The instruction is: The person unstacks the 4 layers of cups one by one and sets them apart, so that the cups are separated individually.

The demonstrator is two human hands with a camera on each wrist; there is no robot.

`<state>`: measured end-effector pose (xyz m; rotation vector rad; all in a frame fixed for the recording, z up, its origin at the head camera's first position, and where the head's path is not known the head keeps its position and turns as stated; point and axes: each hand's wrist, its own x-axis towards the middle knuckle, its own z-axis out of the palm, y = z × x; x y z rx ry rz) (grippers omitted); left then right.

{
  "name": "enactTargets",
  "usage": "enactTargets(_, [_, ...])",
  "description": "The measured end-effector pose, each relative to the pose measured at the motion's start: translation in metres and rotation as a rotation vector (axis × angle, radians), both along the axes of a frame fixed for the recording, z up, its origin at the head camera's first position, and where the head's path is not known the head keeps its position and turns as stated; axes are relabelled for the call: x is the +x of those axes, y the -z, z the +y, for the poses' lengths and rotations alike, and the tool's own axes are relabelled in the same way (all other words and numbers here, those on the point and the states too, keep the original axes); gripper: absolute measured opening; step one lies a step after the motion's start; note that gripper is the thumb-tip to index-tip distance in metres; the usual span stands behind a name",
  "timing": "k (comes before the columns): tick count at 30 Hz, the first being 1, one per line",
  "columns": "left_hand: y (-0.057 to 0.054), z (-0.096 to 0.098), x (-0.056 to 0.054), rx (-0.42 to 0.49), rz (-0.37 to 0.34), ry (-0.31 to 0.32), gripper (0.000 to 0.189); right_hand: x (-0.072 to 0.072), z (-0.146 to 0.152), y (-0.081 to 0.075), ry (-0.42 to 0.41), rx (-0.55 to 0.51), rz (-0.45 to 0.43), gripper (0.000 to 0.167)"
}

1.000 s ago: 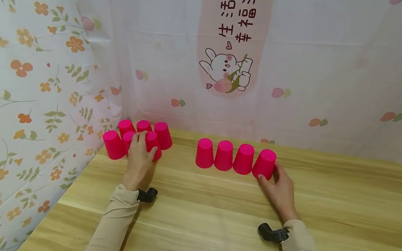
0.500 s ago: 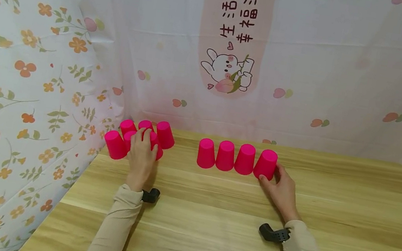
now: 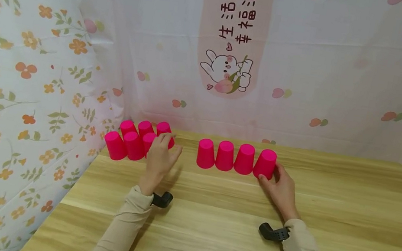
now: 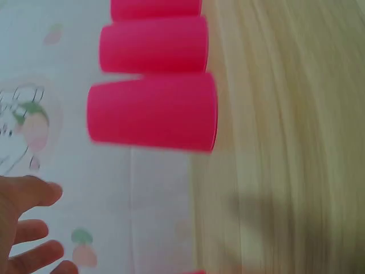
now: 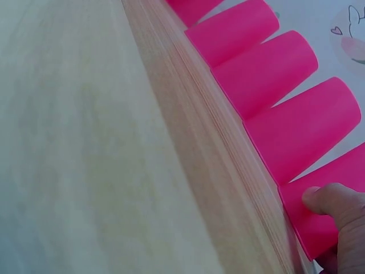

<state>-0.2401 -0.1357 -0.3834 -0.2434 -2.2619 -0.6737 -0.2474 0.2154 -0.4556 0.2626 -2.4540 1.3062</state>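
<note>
Pink cups stand upside down in two groups on the table. In the head view, the left group has a back row of three, including a back right cup (image 3: 164,127), and a front row with a left cup (image 3: 115,146). My left hand (image 3: 160,160) holds nothing; it overlaps the front right cup (image 3: 148,140) and partly hides the back right one. In the left wrist view its fingers are loosely bent, apart from the nearest cup (image 4: 151,111). My right hand (image 3: 281,191) grips the right end cup (image 3: 266,162) of the middle row low down, its thumb (image 5: 328,202) on the side.
Left of the gripped cup, the middle row continues with three more cups, one being the row's left end cup (image 3: 206,155). The wood-grain table (image 3: 208,232) meets a printed white cloth (image 3: 304,71) behind, and a floral cloth (image 3: 29,116) borders its left side.
My left hand has moved right, off the front cups of the left group, uncovering the middle one. My right hand stays on its cup.
</note>
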Motion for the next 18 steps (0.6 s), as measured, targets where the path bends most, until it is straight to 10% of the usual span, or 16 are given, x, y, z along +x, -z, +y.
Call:
enactTargets(9, [0.007, 0.032, -0.007, 0.126, -0.241, 0.211, 0.052, -0.002, 0.000, 0.001, -0.027, -0.006, -0.001, 0.060])
enactTargets(18, [0.019, 0.052, -0.016, 0.239, -0.343, 0.263, 0.059, -0.001, 0.002, 0.002, -0.018, -0.011, 0.001, 0.059])
